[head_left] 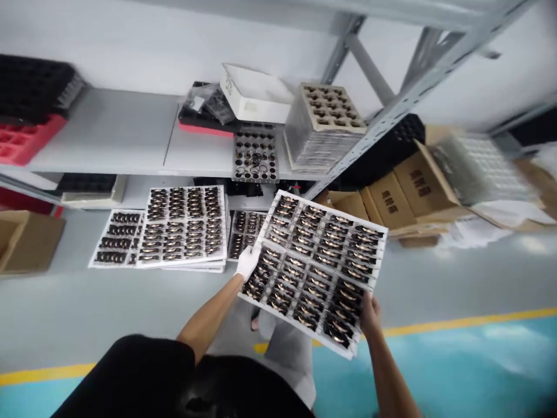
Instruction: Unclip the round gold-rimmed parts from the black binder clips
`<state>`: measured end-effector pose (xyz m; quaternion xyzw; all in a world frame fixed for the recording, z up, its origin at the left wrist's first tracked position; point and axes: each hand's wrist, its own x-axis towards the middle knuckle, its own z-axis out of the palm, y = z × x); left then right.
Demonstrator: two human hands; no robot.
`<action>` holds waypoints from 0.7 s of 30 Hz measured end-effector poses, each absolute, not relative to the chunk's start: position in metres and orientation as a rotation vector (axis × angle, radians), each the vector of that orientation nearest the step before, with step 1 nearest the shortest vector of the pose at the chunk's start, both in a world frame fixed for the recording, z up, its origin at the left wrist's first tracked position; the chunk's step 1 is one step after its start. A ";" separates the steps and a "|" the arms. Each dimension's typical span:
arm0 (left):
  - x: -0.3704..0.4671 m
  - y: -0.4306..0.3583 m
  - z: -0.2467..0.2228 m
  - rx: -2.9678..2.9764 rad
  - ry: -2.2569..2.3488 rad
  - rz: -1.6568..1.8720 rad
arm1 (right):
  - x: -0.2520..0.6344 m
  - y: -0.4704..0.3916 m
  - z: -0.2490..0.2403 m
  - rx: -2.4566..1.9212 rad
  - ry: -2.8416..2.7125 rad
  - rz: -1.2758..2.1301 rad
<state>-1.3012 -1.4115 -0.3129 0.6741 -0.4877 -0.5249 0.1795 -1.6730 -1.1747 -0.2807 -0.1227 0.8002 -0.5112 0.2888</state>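
Note:
A white compartment tray (317, 268) filled with rows of small dark, gold-edged parts is held tilted in front of my body. My left hand (248, 262), in a white glove, is closed on its left edge. On the opposite edge, my bare right hand (370, 314) grips the lower right side. The parts' exact kind cannot be made out. To the left, on the floor by the shelf, stand more white trays (183, 226) of similar parts, stacked, with another tray (116, 238) beside them. A further tray (247, 229) lies partly hidden behind the held one.
A grey shelf (126, 130) carries a white box (256, 93), a tall stack of trays (324, 128) and black and red trays (32, 110). Its metal upright (391, 110) rises at right. Cardboard boxes (404, 186) stand beyond it; another box (30, 241) is at far left.

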 end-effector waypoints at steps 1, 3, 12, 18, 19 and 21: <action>-1.310 -1.419 -0.338 1.932 -1.334 -1.463 | -1.688 -1.198 -0.307 -0.342 2.113 -1.337; -1.326 -1.430 -0.390 1.986 -1.251 -1.425 | -1.713 -1.238 -0.363 -0.379 2.062 -1.289; -1.345 -1.492 -0.643 2.065 -1.101 -1.288 | -1.774 -1.369 -0.647 -0.497 1.863 -1.184; -1.293 -1.509 -0.763 2.065 -1.070 -1.166 | -1.732 -1.422 -0.813 -0.567 1.757 -1.170; -1.284 -1.509 -0.775 2.067 -1.064 -1.135 | -1.723 -1.426 -0.834 -0.570 1.735 -1.171; -1.269 -1.507 -0.791 2.084 -1.047 -1.081 | -1.704 -1.433 -0.866 -0.572 1.685 -1.167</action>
